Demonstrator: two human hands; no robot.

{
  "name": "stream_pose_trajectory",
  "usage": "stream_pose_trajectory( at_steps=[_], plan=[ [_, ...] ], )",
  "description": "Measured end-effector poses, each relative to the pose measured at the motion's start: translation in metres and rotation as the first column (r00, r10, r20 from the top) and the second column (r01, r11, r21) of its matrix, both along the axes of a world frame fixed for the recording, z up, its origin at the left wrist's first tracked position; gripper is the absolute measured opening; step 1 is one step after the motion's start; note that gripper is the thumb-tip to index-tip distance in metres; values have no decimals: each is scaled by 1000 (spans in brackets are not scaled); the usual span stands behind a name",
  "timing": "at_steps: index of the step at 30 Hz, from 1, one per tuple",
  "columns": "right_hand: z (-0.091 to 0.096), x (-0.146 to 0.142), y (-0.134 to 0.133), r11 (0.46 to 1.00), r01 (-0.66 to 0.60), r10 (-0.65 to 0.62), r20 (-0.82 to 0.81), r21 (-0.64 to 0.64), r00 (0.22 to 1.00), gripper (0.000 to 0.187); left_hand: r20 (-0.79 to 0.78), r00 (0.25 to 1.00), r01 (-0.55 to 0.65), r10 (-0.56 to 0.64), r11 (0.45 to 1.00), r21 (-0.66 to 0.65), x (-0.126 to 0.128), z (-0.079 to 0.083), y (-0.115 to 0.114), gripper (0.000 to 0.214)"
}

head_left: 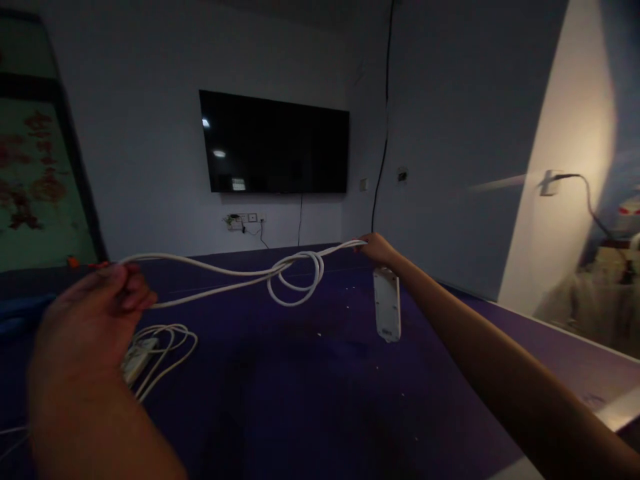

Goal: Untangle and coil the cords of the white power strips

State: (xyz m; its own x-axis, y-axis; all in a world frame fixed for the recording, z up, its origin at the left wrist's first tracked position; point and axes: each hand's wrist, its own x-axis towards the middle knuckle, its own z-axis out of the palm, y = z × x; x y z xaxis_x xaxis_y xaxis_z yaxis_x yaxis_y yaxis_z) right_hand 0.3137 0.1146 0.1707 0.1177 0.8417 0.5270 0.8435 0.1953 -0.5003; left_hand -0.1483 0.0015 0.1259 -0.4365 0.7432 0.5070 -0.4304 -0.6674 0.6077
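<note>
A white power cord (pixel 235 272) stretches between my two hands above the dark blue table, doubled, with a loose knot of loops near its middle. My left hand (pixel 107 293) is closed on the cord's left end, pinching it with the fingers. Farther off, my right hand (pixel 376 250) grips the doubled cord at its right end. Below that hand hangs a white power strip (pixel 387 305), upright, its plain back side toward me. Behind my left wrist, a second white power strip (pixel 139 360) lies on the table beside its coiled cord (pixel 173 340), partly hidden by my arm.
The blue tabletop (pixel 300 413) carries several small white scraps. A blue item (pixel 23 313) lies at the left edge and a small orange object (pixel 73 261) at the back left. A television (pixel 277 143) hangs on the far wall; a black cable (pixel 384 153) runs down beside it.
</note>
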Motion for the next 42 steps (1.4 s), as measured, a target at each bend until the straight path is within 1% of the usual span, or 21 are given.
stream_pose_trajectory(
  at_steps=[2,4,6,9,10,12,14,15,17,19,22,24,26,28,29,30,33,35,37,40,42],
  plan=[
    [17,-11,-7,1000,-1,0,-121,-6,993,16,-5,980,-197,199,969,-151,39,24,3,10],
    [33,-26,-14,997,-73,49,-424,-41,904,14,-135,956,-288,260,916,-279,56,27,6,12],
    [45,-42,-20,963,-258,150,-642,-78,752,13,-297,932,-311,209,881,-357,59,17,14,20],
    [57,-66,-26,891,-448,218,-790,-79,573,15,-531,844,-335,79,851,-405,55,-4,34,25],
    [59,-73,-27,878,-474,225,-815,-67,533,16,-612,790,-360,41,839,-408,55,-10,40,26],
    [61,-89,-29,861,-507,244,-849,-33,469,18,-770,638,-417,-35,824,-383,55,-18,51,29],
    [59,-104,-29,842,-540,282,-867,18,411,20,-856,507,-450,-100,817,-362,57,-22,56,35],
    [58,-111,-30,829,-557,307,-871,46,385,20,-873,469,-439,-131,823,-360,58,-23,56,40],
    [56,-126,-30,802,-590,359,-864,92,352,18,-875,435,-329,-211,867,-373,62,-22,53,51],
    [54,-140,-31,781,-611,416,-837,128,355,16,-857,422,-129,-295,916,-379,69,-19,49,63],
    [57,-156,-34,771,-618,465,-800,155,380,16,-841,414,120,-347,937,-327,87,-16,47,73],
    [63,-164,-35,787,-600,440,-811,141,386,18,-834,409,244,-371,925,-292,102,-16,49,67],
    [69,-170,-34,806,-582,388,-840,109,380,21,-819,337,370,-463,866,-337,115,-17,52,49],
    [73,-175,-31,795,-603,332,-881,69,337,22,-796,289,417,-531,819,-395,122,-17,54,28],
    [73,-177,-30,776,-629,296,-907,46,298,22,-780,312,410,-542,818,-404,122,-17,55,22],
    [72,-179,-28,752,-659,258,-931,26,257,22,-758,369,394,-538,829,-397,121,-16,55,19],
    [65,-189,-26,689,-725,168,-971,-9,171,23,-605,635,357,-481,877,-322,110,-12,53,20],
    [58,-198,-27,670,-743,150,-978,-9,147,26,-473,763,348,-442,896,-275,104,-9,50,23],
    [53,-211,-27,652,-758,132,-985,2,110,29,-385,806,366,-450,889,-273,101,-7,48,26],
    [47,-230,-26,646,-763,102,-993,27,51,32,-343,763,447,-547,831,-331,103,-9,47,33],
    [46,-239,-23,654,-755,83,-997,46,11,33,-351,748,466,-563,822,-327,104,-13,48,39]
  ],
)
